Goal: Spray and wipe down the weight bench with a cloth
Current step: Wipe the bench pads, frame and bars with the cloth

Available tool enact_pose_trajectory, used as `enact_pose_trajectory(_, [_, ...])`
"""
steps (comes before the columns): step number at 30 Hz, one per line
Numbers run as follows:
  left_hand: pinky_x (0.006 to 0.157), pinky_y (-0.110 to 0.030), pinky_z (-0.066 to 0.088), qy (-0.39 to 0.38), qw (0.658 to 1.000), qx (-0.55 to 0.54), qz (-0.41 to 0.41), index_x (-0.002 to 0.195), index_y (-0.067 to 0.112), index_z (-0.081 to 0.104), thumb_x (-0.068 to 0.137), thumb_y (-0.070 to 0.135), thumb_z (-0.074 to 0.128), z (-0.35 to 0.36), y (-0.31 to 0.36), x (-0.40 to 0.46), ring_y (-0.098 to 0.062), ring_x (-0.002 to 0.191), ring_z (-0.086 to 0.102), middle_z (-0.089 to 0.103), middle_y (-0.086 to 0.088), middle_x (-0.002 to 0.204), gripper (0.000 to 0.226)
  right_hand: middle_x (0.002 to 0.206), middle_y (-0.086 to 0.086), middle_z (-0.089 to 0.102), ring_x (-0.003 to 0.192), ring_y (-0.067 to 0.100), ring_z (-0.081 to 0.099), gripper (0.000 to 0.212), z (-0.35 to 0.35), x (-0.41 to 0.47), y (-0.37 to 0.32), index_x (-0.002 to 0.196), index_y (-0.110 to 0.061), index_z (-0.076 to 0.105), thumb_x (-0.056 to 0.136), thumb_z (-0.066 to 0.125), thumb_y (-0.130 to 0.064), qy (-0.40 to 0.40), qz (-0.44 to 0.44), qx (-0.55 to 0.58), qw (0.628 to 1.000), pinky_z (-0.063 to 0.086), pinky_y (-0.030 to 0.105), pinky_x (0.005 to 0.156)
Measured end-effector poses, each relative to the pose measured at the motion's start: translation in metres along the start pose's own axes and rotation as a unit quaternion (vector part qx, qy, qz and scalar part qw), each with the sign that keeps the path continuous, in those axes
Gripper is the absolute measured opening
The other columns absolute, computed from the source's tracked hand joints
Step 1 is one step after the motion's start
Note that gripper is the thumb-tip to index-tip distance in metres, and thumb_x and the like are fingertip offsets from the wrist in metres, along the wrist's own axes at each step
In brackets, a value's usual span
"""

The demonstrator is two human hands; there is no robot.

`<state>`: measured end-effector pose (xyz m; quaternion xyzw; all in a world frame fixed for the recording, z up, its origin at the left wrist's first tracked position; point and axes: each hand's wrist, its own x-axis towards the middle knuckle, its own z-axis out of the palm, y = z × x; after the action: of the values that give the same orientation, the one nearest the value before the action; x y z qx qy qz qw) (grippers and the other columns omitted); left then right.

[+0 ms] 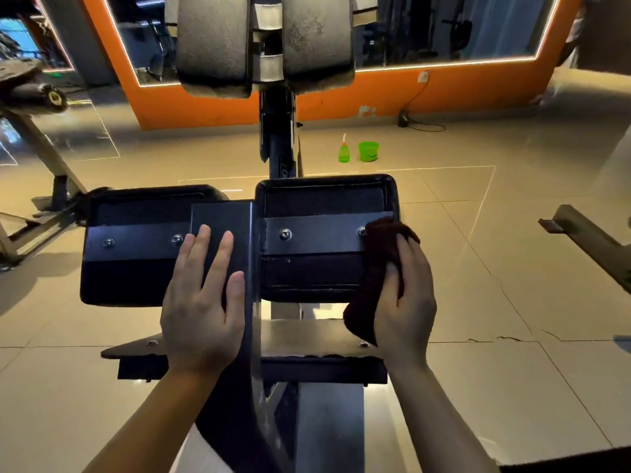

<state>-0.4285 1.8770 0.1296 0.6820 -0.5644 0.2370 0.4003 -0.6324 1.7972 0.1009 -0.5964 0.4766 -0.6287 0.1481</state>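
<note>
The weight bench fills the middle of the view: two black pads, seen from their bolted undersides point(136, 254), on a dark metal frame, with two larger worn pads point(211, 46) further off. My left hand point(201, 302) lies flat with straight fingers on the central metal plate. My right hand point(406, 298) grips a dark brown cloth point(379, 254) and presses it against the right pad's outer edge by a bolt. A green spray bottle point(344, 150) stands on the floor beyond the bench, far from both hands.
A green bucket point(368, 151) stands next to the spray bottle. An orange wall with mirrors point(444, 29) runs behind. Another machine's frame point(44, 155) stands at the left, a metal bar point(587, 237) at the right. A cable and plug point(406, 117) lie by the wall.
</note>
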Motion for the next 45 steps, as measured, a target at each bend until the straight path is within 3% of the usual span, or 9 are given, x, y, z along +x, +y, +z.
enact_pose_trajectory(6, [0.111,-0.039,0.024,0.003,1.000,0.003,0.001,0.142,0.013,0.042,0.098,0.033,0.033,0.001,0.000,0.001,-0.026,0.143,0.027,0.037,-0.011,0.151,0.049,0.140,0.004,0.053,0.130,0.002,0.037,0.040,0.002,0.036,0.000,0.135,-0.010,0.053,0.097,0.045,-0.014,0.000,-0.048,0.005,0.999,0.025,0.002,0.106])
enact_pose_trajectory(14, [0.111,-0.038,0.024,0.001,1.000,0.013,-0.009,0.144,0.018,0.040,0.099,0.034,0.032,0.002,0.000,0.002,-0.024,0.143,0.028,0.038,-0.009,0.152,0.048,0.132,0.013,0.059,0.131,0.024,0.046,0.033,0.005,-0.011,0.004,0.123,-0.004,0.062,0.095,0.046,-0.008,-0.044,-0.216,-0.057,0.974,0.033,0.033,0.115])
enact_pose_trajectory(18, [0.111,-0.039,0.025,-0.001,1.000,0.013,-0.004,0.144,0.018,0.040,0.099,0.034,0.031,0.000,-0.001,0.001,-0.025,0.142,0.029,0.038,-0.010,0.152,0.048,0.126,0.014,0.064,0.121,0.028,0.057,0.031,0.048,-0.024,-0.032,0.117,-0.003,0.068,0.091,0.050,-0.005,-0.128,-0.322,-0.096,0.933,0.042,0.036,0.106])
enact_pose_trajectory(21, [0.112,-0.039,0.023,-0.007,1.000,0.009,-0.003,0.144,0.019,0.039,0.100,0.034,0.031,0.000,-0.002,0.001,-0.024,0.143,0.028,0.037,-0.009,0.152,0.048,0.134,0.013,0.059,0.126,0.027,0.053,0.039,0.053,-0.024,-0.035,0.124,-0.003,0.064,0.090,0.043,-0.006,-0.198,-0.368,-0.139,0.898,0.031,0.033,0.112])
enact_pose_trajectory(25, [0.113,-0.037,0.022,-0.011,1.000,0.006,-0.002,0.145,0.019,0.039,0.099,0.033,0.032,-0.001,-0.004,0.001,-0.022,0.144,0.025,0.036,-0.008,0.153,0.048,0.144,0.013,0.050,0.132,0.028,0.048,0.054,0.009,0.000,-0.005,0.137,-0.009,0.053,0.087,0.035,-0.006,-0.254,-0.492,-0.274,0.786,0.022,0.038,0.114])
enact_pose_trajectory(30, [0.112,-0.038,0.022,-0.003,1.000,-0.001,-0.005,0.144,0.015,0.042,0.100,0.034,0.031,0.000,-0.003,0.000,-0.024,0.144,0.026,0.036,-0.009,0.153,0.049,0.143,0.017,0.050,0.133,0.030,0.039,0.050,-0.048,0.030,0.032,0.142,-0.011,0.041,0.092,0.046,-0.011,-0.219,-0.490,-0.330,0.776,0.022,0.039,0.115])
enact_pose_trajectory(35, [0.112,-0.038,0.025,0.020,1.000,0.004,0.006,0.142,0.012,0.045,0.100,0.033,0.033,0.003,-0.002,-0.001,-0.029,0.141,0.031,0.040,-0.014,0.150,0.048,0.140,0.018,0.052,0.132,0.031,0.042,0.048,-0.029,0.026,0.039,0.140,-0.010,0.044,0.093,0.056,-0.008,-0.197,-0.502,-0.295,0.789,0.027,0.041,0.114])
enact_pose_trajectory(41, [0.115,-0.026,0.016,0.016,1.000,0.003,0.005,0.143,0.014,0.044,0.101,0.033,0.033,0.002,-0.005,-0.001,-0.025,0.143,0.028,0.038,-0.011,0.151,0.047,0.137,0.014,0.056,0.126,0.030,0.053,0.042,0.030,0.006,-0.008,0.135,-0.008,0.056,0.097,0.038,-0.007,-0.231,-0.561,-0.268,0.749,0.036,0.040,0.110])
enact_pose_trajectory(45, [0.115,-0.033,0.019,0.001,1.000,0.006,0.005,0.144,0.015,0.042,0.100,0.032,0.033,0.000,-0.005,0.000,-0.026,0.143,0.028,0.037,-0.011,0.152,0.048,0.144,0.012,0.050,0.132,0.028,0.048,0.049,0.018,0.012,-0.005,0.142,-0.011,0.047,0.095,0.033,-0.007,-0.259,-0.558,-0.290,0.733,0.032,0.039,0.112])
